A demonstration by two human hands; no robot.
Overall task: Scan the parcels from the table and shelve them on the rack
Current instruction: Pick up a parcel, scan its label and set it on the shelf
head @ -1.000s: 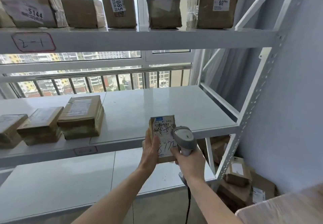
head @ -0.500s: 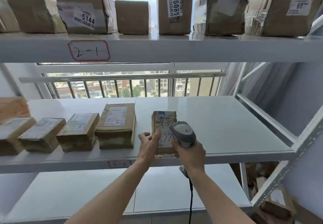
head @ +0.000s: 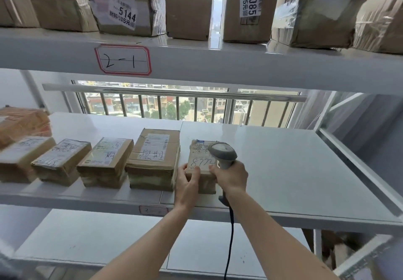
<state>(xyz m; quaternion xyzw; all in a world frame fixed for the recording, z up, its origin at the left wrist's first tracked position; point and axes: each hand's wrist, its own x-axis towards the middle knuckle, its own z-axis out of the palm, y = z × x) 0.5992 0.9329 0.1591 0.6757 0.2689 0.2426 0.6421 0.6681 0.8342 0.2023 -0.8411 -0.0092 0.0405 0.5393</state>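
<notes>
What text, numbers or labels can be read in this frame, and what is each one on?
"2-1": handwritten on the red-bordered tag on the upper shelf edge.
"5144": sticker on a top-shelf box; small print under it unclear.
"6085": sticker on the upright box; small print unclear.
"8772", roughly: handwritten on the parcel held by the left hand.
Labels on the row of parcels and the lower shelf tag: unreadable.

Both hands point(head: 187, 181) fwd, fingers curled.
</notes>
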